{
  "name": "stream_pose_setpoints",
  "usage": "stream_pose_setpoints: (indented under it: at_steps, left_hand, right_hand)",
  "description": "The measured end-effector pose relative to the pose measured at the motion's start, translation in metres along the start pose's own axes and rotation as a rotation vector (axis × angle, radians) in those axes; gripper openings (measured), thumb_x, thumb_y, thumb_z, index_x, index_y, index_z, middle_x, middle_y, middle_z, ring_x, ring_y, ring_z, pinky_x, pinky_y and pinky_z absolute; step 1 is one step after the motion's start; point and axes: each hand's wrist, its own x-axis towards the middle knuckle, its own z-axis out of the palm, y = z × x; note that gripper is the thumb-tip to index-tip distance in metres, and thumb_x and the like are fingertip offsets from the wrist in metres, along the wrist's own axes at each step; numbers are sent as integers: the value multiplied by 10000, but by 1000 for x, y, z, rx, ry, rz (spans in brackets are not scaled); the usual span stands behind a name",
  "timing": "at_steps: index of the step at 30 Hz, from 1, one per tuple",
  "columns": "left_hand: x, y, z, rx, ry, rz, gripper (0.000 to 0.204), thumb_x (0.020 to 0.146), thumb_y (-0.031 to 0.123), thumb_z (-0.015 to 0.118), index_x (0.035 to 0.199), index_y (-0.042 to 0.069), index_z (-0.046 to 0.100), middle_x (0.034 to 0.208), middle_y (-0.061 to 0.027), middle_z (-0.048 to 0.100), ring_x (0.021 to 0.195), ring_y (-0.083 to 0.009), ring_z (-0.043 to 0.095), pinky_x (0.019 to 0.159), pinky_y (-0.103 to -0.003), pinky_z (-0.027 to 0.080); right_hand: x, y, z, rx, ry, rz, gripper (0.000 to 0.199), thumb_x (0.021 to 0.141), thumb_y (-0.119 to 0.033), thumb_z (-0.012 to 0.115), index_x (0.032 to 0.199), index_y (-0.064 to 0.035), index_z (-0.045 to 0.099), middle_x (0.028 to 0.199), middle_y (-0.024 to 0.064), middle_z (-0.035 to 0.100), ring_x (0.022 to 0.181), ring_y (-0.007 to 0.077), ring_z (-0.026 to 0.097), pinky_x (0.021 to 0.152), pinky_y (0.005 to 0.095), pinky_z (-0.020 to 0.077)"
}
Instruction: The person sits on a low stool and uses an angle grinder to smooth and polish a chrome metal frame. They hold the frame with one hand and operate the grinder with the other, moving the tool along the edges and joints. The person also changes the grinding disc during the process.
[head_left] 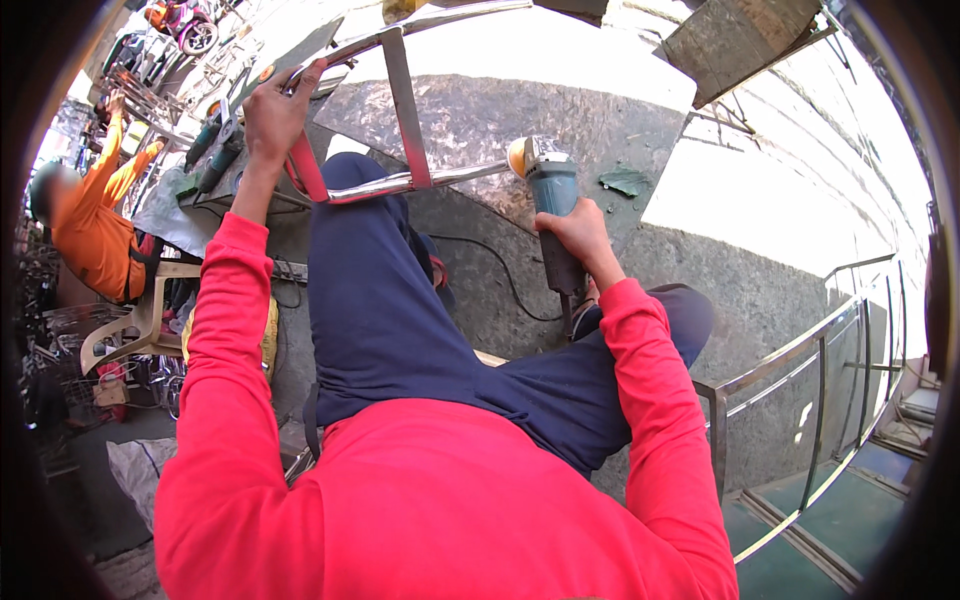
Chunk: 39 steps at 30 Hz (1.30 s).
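Note:
My right hand [578,232] is wrapped round the body of a teal angle grinder [556,190]. The grinder's pale yellowish disc [519,157] is at the right end of a shiny metal frame [405,110]; I cannot tell whether the two touch. My left hand [274,118] grips the frame's upper left part, thumb and fingers round the bar. Crossbars join the frame's two long rails, and they mirror the red of my sleeves. The lower rail lies across my raised left knee.
More power tools [222,150] lie on a stand to the left. A person in orange [100,235] sits beyond, near a plastic chair [150,315]. A black cord [490,255] runs along the floor. Metal railing [790,350] stands at the right; a green scrap [625,181] lies ahead.

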Motion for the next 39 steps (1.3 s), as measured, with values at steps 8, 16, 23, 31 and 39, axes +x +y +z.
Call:
stream_pose_setpoints:
  at_steps: [8, 16, 23, 31, 39]
  left_hand:
    - [3, -11, 4, 67, 10, 6, 609, 823, 660, 650, 1008, 91, 763, 806, -136, 726, 803, -312, 716, 734, -382, 543]
    - [-3, -7, 2, 4, 71, 73, 586, 833, 619, 675, 1056, 83, 748, 703, -126, 682, 643, -223, 645, 653, -351, 510]
    - [-10, -6, -4, -9, 70, 99, 540, 838, 595, 685, 1027, 93, 751, 716, -106, 686, 660, -216, 647, 642, -330, 502]
    - [-19, -3, -8, -38, 85, 132, 472, 862, 487, 722, 1064, 61, 738, 681, -99, 667, 541, -115, 526, 544, -282, 447]
    - [-30, -1, -14, -148, 160, 245, 419, 823, 462, 769, 951, 64, 744, 674, -102, 682, 554, -137, 618, 558, -284, 489]
  right_hand:
    - [-7, -10, 9, 22, -57, -13, 566, 571, -374, 816, 807, 120, 671, 765, 235, 697, 713, 321, 712, 677, 387, 558]
    - [-9, -19, 10, 62, -111, 33, 482, 596, -326, 808, 817, 79, 669, 718, 157, 688, 651, 235, 686, 633, 351, 539]
    - [-3, -22, 13, 117, -63, 7, 480, 604, -318, 809, 772, 104, 655, 685, 166, 668, 599, 239, 668, 574, 351, 527]
    - [-8, -26, 16, 88, -156, 16, 493, 583, -335, 812, 747, 106, 667, 717, 209, 684, 646, 273, 694, 617, 374, 543]
    - [4, -19, 18, 134, -118, 55, 455, 594, -310, 808, 737, 94, 655, 689, 158, 672, 605, 225, 666, 573, 348, 521]
